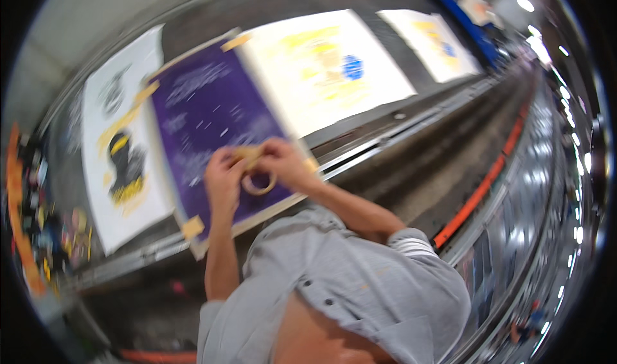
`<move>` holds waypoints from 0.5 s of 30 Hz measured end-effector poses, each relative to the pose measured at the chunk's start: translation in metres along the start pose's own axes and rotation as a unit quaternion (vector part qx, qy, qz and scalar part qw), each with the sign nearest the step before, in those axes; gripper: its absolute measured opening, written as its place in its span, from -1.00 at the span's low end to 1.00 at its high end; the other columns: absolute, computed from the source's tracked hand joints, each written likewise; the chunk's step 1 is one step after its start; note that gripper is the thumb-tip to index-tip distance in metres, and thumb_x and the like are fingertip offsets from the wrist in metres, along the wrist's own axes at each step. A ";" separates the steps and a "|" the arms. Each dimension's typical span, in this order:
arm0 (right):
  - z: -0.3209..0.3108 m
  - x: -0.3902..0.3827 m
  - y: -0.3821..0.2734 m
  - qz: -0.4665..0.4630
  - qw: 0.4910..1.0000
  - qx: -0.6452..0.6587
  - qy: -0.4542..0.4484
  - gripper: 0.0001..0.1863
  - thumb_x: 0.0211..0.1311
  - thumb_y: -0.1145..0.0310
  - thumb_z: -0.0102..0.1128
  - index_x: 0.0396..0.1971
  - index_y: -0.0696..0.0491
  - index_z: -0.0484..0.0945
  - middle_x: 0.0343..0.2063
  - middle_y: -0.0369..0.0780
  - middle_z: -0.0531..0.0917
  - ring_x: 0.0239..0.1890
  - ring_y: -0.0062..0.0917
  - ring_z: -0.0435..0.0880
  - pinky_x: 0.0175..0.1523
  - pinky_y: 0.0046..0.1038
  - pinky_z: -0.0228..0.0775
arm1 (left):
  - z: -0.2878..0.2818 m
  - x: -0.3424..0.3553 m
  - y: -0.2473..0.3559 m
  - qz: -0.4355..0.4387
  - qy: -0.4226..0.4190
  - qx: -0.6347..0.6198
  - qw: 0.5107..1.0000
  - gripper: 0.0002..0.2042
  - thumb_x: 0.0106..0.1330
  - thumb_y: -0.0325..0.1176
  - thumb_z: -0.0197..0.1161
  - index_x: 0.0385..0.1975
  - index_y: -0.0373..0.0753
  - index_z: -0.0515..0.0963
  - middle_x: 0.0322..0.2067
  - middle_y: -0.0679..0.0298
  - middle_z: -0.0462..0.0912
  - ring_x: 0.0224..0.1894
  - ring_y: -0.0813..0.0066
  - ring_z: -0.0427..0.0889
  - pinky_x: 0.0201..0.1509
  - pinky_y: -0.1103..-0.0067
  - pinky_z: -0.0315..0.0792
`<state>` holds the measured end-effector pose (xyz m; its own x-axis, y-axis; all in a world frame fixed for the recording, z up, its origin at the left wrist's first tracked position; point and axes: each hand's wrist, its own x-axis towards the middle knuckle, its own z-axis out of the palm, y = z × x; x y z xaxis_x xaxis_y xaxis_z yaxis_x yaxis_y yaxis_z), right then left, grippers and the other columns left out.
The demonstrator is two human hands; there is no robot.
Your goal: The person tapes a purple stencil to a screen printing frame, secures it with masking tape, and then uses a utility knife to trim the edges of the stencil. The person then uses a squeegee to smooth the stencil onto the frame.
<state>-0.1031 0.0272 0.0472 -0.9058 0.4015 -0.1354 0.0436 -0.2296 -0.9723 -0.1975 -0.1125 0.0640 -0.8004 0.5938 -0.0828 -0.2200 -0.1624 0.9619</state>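
Observation:
Over the near part of a purple printing screen (209, 110), my two hands hold a roll of tan masking tape (258, 190) between them. My left hand (222, 174) pinches the tape at its left side, fingers closed. On the other side, my right hand (287, 163) is closed on the tape too, near the top of the roll. A short stretch of tape (249, 153) spans the fingertips, and the roll's ring hangs beneath it. Motion blurs the fingers slightly. Pieces of tan tape (193, 226) stick at the screen's corners and along its edges.
Printed white sheets lie on the long dark table: one with black and yellow figures (119, 152) at left, a yellow and blue print (328, 68) at right, another print (430, 43) farther off. A metal rail (360, 155) runs along the near edge. Cluttered items (77, 226) stand at far left.

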 end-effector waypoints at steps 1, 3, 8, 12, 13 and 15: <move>-0.001 -0.004 -0.002 -0.019 0.998 0.055 0.023 -0.84 0.25 0.53 0.19 -0.17 0.16 0.52 -0.39 -0.29 0.63 -0.35 -0.66 0.61 -0.24 -0.61 0.46 | 0.007 -0.002 0.009 -0.033 -0.015 -0.039 0.999 -0.83 0.29 -0.59 0.23 -0.14 -0.41 0.52 -0.26 0.06 0.68 -0.31 0.43 0.72 -0.25 0.56 0.66; 0.003 -0.011 -0.021 0.015 0.994 0.102 0.038 -0.83 0.25 0.54 0.16 -0.16 0.14 0.53 -0.42 -0.32 0.61 -0.40 -0.73 0.56 -0.30 -0.65 0.40 | -0.002 0.001 0.005 -0.083 -0.046 -0.035 0.995 -0.84 0.33 -0.57 0.19 -0.13 -0.41 0.53 -0.31 0.07 0.70 -0.36 0.38 0.75 -0.28 0.55 0.68; -0.007 -0.016 -0.024 0.061 0.990 0.121 0.043 -0.84 0.24 0.53 0.12 -0.18 0.14 0.55 -0.41 -0.34 0.60 -0.43 -0.75 0.50 -0.34 -0.66 0.28 | -0.003 0.002 0.005 -0.162 -0.094 -0.078 0.979 -0.80 0.38 -0.55 0.11 -0.05 -0.43 0.54 -0.26 0.06 0.71 -0.31 0.32 0.77 -0.18 0.51 0.70; -0.011 -0.017 -0.030 0.060 0.989 0.132 0.030 -0.87 0.24 0.57 0.06 -0.34 0.13 0.62 -0.46 -0.34 0.58 -0.47 -0.74 0.47 -0.34 -0.65 0.27 | 0.004 -0.003 0.008 -0.166 -0.105 -0.131 0.972 -0.77 0.39 -0.51 0.09 -0.05 -0.47 0.56 -0.25 0.01 0.72 -0.30 0.27 0.78 -0.19 0.51 0.70; -0.014 -0.016 -0.029 0.043 0.992 0.122 0.005 -0.86 0.24 0.58 0.05 -0.35 0.13 0.62 -0.47 -0.34 0.58 -0.47 -0.74 0.46 -0.34 -0.65 0.27 | 0.004 -0.002 0.010 -0.171 -0.105 -0.155 0.967 -0.77 0.40 -0.50 0.10 -0.05 -0.47 0.56 -0.25 -0.01 0.73 -0.31 0.26 0.79 -0.20 0.51 0.71; -0.025 -0.013 -0.028 0.010 0.994 0.103 -0.047 -0.83 0.23 0.60 0.02 -0.39 0.13 0.63 -0.48 -0.34 0.58 -0.47 -0.74 0.45 -0.35 -0.64 0.26 | 0.000 -0.002 0.016 -0.208 -0.125 -0.192 0.951 -0.78 0.40 -0.47 0.12 -0.10 -0.48 0.58 -0.27 0.00 0.73 -0.34 0.26 0.78 -0.21 0.51 0.71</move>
<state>-0.0817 0.0504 0.0713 -0.9413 0.3130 -0.1263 -0.0164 -0.4163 -0.9091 -0.1994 -0.1157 0.0794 -0.4520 0.8310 -0.3242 -0.7149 -0.1201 0.6888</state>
